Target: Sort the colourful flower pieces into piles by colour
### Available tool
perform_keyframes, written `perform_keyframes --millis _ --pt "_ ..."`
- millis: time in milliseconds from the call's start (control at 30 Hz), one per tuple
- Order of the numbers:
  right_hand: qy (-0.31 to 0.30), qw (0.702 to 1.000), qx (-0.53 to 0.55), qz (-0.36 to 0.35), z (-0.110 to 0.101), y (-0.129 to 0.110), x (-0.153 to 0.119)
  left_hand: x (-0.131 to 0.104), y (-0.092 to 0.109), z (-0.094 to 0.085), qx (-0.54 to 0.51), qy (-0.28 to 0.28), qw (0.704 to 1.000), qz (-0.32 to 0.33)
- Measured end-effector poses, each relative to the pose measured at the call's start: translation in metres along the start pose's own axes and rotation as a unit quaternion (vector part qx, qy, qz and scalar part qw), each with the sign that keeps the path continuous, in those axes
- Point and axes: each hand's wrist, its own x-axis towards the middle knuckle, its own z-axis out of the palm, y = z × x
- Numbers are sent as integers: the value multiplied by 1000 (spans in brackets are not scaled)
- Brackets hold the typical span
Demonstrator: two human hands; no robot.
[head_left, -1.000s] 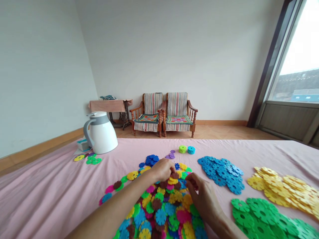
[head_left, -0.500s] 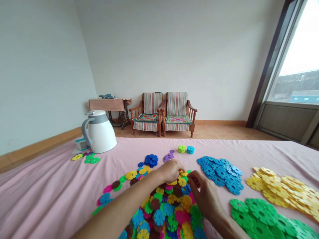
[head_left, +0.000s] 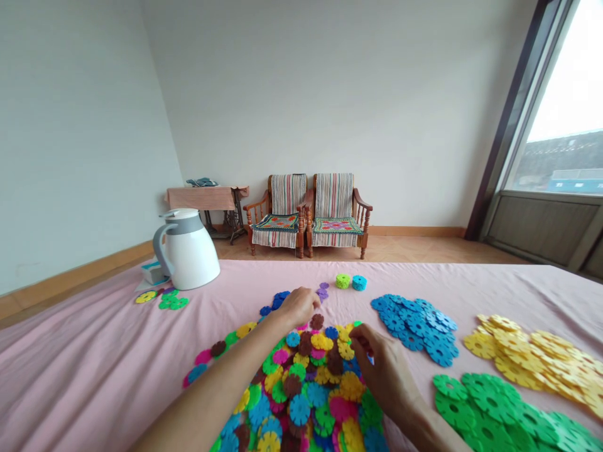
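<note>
Mixed coloured notched discs (head_left: 301, 408) lie in a large heap at the bottom centre. My left hand (head_left: 300, 306) is over the heap's far edge, beside the small purple discs (head_left: 323, 292) and partly over the dark blue discs (head_left: 281, 299). Its fingers are bent together; what they hold, if anything, is hidden. At the heap's right edge, my right hand (head_left: 377, 358) has curled fingers close to yellow and green discs. A bit of blue shows by its fingers, but I cannot make out whether it is held.
Separate piles of blue (head_left: 417, 323), yellow (head_left: 537, 358) and green discs (head_left: 499, 408) lie on the right. Lime (head_left: 342, 281) and light blue stacks (head_left: 359, 283) stand farther back. A white jug (head_left: 191, 251) is at the left, two chairs (head_left: 334, 210) beyond.
My left hand has moved left and away from me, from beside my right hand to near the dark blue and purple discs. My right hand has shifted slightly.
</note>
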Motion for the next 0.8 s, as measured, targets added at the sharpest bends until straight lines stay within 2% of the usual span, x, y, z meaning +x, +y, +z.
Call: perform_keyframes --millis 133,233,400,500,633,733,800 --pt "-5 1000 1 -5 -1 -1 0 0 3 3 5 27 998 60" --pt "-6 1000 0 -8 -1 -1 0 -12 4 -5 1 36 996 84" --pt "-6 1000 -13 -12 -1 -1 -1 -57 5 -32 -23 20 995 97" --pt "-6 1000 -18 -21 0 -1 -2 -85 3 -43 -40 8 996 82" --pt "-13 1000 -15 -13 1 1 -3 -107 -2 -34 -19 20 995 101" --pt "-21 1000 -15 -12 0 1 -4 -114 -5 -20 3 28 991 131" --pt "-21 999 -20 -13 -2 0 -4 -117 -7 -16 11 33 992 124"
